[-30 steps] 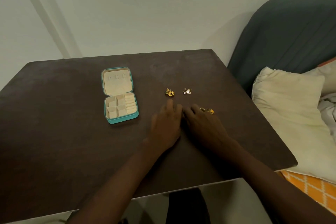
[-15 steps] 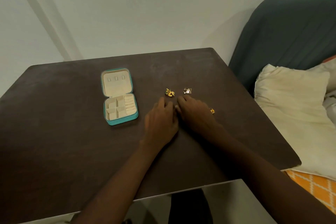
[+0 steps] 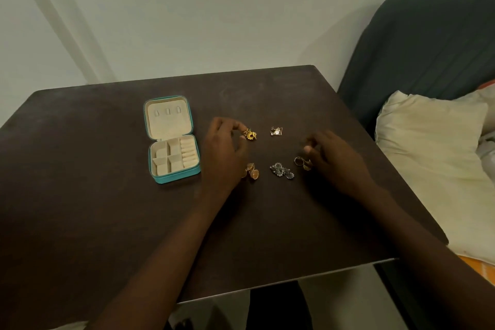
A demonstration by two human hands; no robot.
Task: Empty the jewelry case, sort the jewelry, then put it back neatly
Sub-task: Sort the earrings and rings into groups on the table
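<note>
The teal jewelry case (image 3: 172, 139) lies open on the dark table (image 3: 80, 209), its beige compartments empty. Right of it lie five small heaps: a gold piece (image 3: 251, 134), a silver triangular piece (image 3: 276, 131), gold round earrings (image 3: 252, 169), a grey beaded cluster (image 3: 281, 170) and gold rings (image 3: 302, 162). My left hand (image 3: 223, 154) has its thumb and forefinger pinching the left edge of the gold piece, and partly covers the round earrings. My right hand (image 3: 333, 162) hovers just right of the rings, fingers loosely curled, nothing visible in them.
A cream pillow (image 3: 434, 169) and a dark grey padded backrest (image 3: 428, 43) sit close to the table's right edge. A pale wall stands behind the table. The near table edge (image 3: 281, 280) runs just in front of my body.
My hands were together over the middle of the table; they have parted, uncovering the round earrings, grey cluster and rings. The left went up to the gold piece, the right moved right.
</note>
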